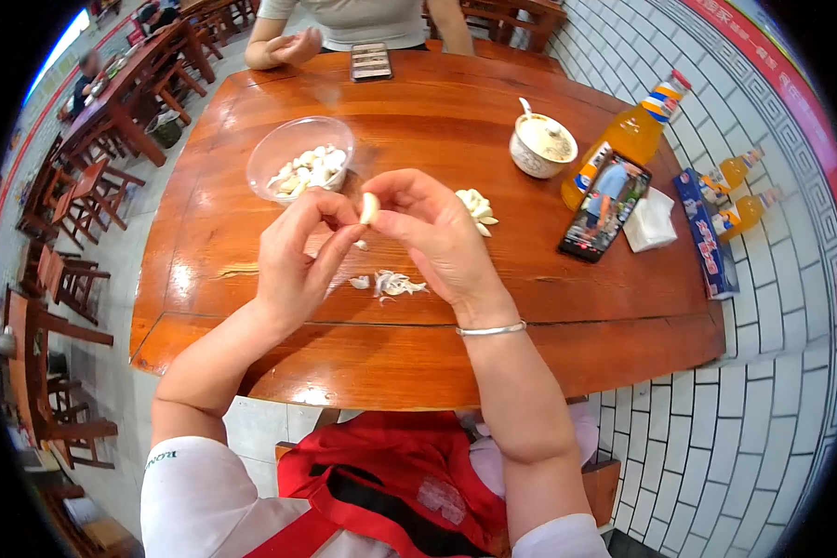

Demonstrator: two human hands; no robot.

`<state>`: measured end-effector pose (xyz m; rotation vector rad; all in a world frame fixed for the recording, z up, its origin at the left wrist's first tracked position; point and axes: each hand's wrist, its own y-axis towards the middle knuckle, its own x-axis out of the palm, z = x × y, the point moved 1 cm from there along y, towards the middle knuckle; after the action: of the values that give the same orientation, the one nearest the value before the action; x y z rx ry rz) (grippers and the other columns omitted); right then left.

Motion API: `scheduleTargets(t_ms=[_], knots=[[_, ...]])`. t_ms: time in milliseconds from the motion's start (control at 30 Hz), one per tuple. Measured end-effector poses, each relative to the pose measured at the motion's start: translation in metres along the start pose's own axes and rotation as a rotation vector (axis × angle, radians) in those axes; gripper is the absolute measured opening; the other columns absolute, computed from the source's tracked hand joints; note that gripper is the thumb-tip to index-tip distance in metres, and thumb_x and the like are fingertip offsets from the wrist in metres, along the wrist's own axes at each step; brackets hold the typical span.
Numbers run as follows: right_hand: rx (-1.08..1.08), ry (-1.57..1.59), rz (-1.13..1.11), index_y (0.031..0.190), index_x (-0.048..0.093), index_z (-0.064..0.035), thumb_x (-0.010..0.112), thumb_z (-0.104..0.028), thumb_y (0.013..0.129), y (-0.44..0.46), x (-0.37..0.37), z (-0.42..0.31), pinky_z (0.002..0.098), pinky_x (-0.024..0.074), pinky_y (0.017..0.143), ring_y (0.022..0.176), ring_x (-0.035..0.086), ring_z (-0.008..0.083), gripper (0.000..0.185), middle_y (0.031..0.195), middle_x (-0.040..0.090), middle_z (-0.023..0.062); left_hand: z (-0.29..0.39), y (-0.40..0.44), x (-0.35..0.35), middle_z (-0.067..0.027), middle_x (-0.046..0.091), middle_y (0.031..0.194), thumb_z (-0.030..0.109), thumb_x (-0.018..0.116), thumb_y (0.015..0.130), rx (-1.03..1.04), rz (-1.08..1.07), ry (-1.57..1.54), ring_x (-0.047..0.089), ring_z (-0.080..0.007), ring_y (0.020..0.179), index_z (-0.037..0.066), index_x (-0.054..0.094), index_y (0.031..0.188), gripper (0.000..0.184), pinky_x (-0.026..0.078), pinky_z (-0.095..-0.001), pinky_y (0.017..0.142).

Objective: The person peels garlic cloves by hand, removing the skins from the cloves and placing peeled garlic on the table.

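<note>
Between my two hands, above the middle of the wooden table (456, 288), is a pale garlic clove (370, 208). My right hand (437, 237) pinches it between thumb and fingertips. From the other side, the fingertips of my left hand (302, 246) are pressed together at the clove's lower end; whether they hold a bit of skin cannot be made out. Beneath the hands lies a small heap of garlic skins (398, 284). Peeled cloves (475, 209) are piled to the right of my right hand. A clear plastic bowl (268, 160) with many garlic cloves (312, 169) stands behind my left hand.
At the right stand a lidded patterned pot (536, 160), a large orange bottle (634, 135), a propped phone (605, 206), white tissues (652, 223) and a blue box (704, 232) by the tiled wall. Across the table sits a person (367, 23) near another phone (371, 61).
</note>
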<state>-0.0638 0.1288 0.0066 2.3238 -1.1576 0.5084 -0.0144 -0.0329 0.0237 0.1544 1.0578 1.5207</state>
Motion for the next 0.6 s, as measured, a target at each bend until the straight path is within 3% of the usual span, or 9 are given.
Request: scheduleTargets(t_ms=[300,600], knots=[[-0.005,-0.057,-0.016,0.109,0.062,0.0015,0.066,0.001,0.084,-0.002,0.004,-0.005,0.0246,0.0517,0.082,0.090,0.061,0.0110,0.026,0.101,0.064,0.0054,-0.001,-0.004,0.003,-0.0115,0.060,0.084,-0.004,0.065,0.084,-0.027,-0.039,-0.032,0.060,-0.0196,0.074,-0.002,0.056,0.091,0.012,0.049,-0.0288,0.067],[-0.065,-0.150,-0.035,0.107,0.066,0.0002,0.065,0.004,0.084,-0.002,0.008,-0.009,0.0228,0.0480,0.083,0.091,0.057,0.0087,0.024,0.098,0.063,0.0023,-0.004,0.002,0.001,-0.0096,0.062,0.088,-0.005,0.066,0.083,0.056,0.110,-0.104,0.059,-0.0168,0.077,-0.002,0.058,0.094,0.014,0.048,-0.0268,0.069]])
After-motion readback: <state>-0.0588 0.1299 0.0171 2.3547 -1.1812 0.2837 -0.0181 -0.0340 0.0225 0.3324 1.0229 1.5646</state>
